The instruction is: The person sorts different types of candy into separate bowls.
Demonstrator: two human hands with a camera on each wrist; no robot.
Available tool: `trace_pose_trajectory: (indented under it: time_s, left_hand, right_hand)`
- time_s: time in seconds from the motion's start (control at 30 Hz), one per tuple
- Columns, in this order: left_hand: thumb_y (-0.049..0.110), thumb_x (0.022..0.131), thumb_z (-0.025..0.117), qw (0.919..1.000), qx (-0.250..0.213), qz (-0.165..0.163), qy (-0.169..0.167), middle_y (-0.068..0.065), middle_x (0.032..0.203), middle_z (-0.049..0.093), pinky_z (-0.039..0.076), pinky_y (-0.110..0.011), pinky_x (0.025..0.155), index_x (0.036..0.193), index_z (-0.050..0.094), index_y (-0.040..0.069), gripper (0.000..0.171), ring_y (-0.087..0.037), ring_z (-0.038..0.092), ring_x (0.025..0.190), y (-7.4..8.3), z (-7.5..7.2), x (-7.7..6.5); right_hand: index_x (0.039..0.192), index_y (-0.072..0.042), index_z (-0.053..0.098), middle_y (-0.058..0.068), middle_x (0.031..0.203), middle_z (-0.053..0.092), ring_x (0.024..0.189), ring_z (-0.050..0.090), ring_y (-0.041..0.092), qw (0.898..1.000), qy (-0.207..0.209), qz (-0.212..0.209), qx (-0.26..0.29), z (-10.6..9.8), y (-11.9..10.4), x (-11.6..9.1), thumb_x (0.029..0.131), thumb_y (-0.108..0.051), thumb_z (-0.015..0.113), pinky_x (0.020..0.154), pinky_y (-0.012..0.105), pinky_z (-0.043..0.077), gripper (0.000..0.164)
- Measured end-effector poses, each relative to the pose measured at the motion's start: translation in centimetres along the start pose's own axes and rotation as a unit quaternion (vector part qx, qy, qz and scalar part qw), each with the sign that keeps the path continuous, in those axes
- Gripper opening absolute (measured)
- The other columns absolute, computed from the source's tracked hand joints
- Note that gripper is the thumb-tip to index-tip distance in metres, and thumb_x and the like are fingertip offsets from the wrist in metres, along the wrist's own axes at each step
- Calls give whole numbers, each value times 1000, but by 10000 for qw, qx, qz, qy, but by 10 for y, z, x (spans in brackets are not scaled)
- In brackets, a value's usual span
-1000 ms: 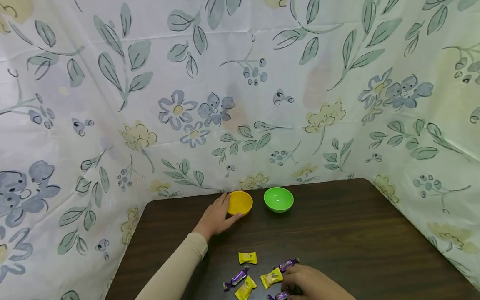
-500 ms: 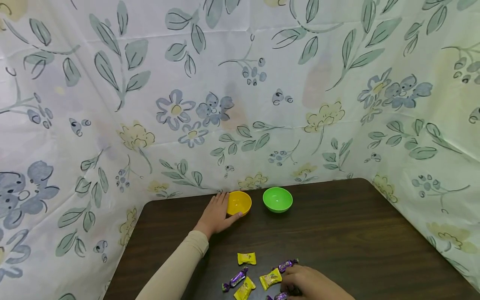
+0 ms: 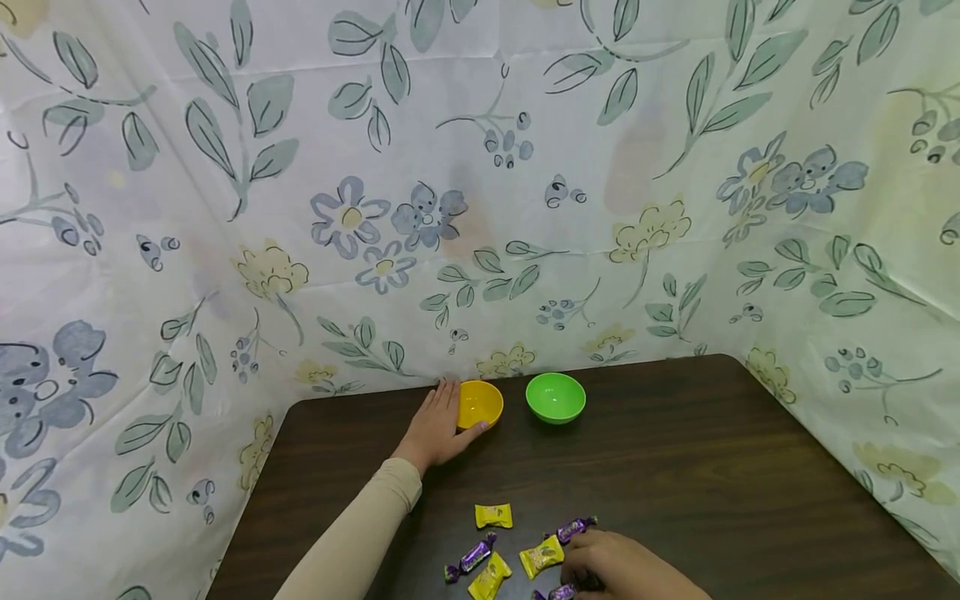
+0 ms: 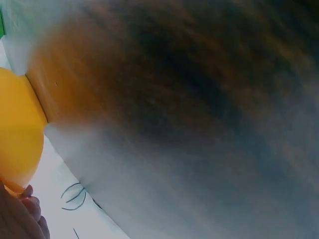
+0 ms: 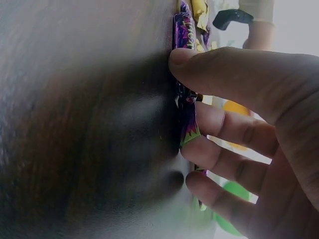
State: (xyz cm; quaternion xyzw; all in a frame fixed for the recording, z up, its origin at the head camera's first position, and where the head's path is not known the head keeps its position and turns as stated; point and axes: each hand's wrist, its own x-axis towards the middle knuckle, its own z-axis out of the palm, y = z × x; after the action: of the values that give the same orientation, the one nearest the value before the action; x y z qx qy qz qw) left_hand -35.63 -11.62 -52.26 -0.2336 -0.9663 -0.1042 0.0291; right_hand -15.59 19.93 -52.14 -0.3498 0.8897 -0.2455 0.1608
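Yellow bowl (image 3: 481,405) far left against wide-spread left hand (image 3: 435,429), purple candy (image 3: 562,592) near, in narrow grip of right hand (image 3: 618,567): virtually unchanged, hence no visible advance.

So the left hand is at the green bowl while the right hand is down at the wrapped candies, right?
Not the green one: the head view shows the left hand at the yellow bowl. The right hand is at the wrapped candies.

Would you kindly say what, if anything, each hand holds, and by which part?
The left hand grips the yellow bowl round its left side; the right hand pinches a purple-wrapped candy near one twisted end.
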Motion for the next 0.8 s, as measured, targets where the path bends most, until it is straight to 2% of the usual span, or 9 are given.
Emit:
trace_pose_trajectory:
  time_s: [0.2, 0.3, 0.53, 0.6, 0.67, 0.8]
  left_hand:
    - [80, 101, 31, 10000, 47, -29, -21, -20, 176, 22, 20, -51, 134, 168, 21, -1, 106, -35, 23, 164, 0, 2, -1]
    - [80, 101, 31, 10000, 40, -25, 8, -20, 176, 22, 19, -50, 134, 168, 21, -2, 106, -35, 22, 164, 1, 3, 0]
    - [80, 101, 30, 9999, 107, -121, 57, -19, 176, 22, 18, -49, 134, 168, 21, -1, 106, -33, 21, 165, 3, 5, 1]
    - [80, 101, 30, 9998, 113, -153, 73, -19, 176, 22, 19, -49, 134, 168, 21, -1, 106, -33, 22, 165, 3, 6, 2]
    - [80, 101, 30, 9997, 120, -182, 81, -19, 176, 23, 19, -49, 134, 168, 22, -1, 106, -33, 23, 165, 3, 7, 3]
    - [81, 100, 29, 9997, 137, -209, 43, -19, 176, 22, 19, -48, 134, 168, 21, 0, 106, -33, 23, 165, 3, 7, 2]
  right_hand:
    - [100, -26, 76, -23, 88, 62, 81, 47, -9, 9988, 174, -462, 13, 2, 2, 0, 100, -29, 75, 67, 16, 46, 3]
    - [104, -26, 76, -23, 93, 64, 84, 48, -10, 9985, 187, -512, 70, 0, 4, 0, 100, -28, 75, 68, 17, 48, 5]
    - [108, -31, 76, -22, 103, 66, 88, 55, -7, 9973, 311, -164, 639, -11, 1, -3, 101, -38, 73, 74, 22, 55, 11]
    - [109, -33, 75, -22, 103, 64, 88, 56, -6, 9954, 486, -92, 818, -13, 1, -3, 101, -41, 73, 75, 22, 55, 12]
    - [110, -33, 74, -20, 102, 64, 88, 57, -5, 9925, 800, -214, 903, -15, 3, -2, 101, -40, 72, 74, 22, 55, 11]
    - [110, -29, 73, -15, 97, 64, 82, 57, -2, 9803, 1660, -734, 781, -18, 9, 4, 101, -31, 74, 68, 20, 54, 10]
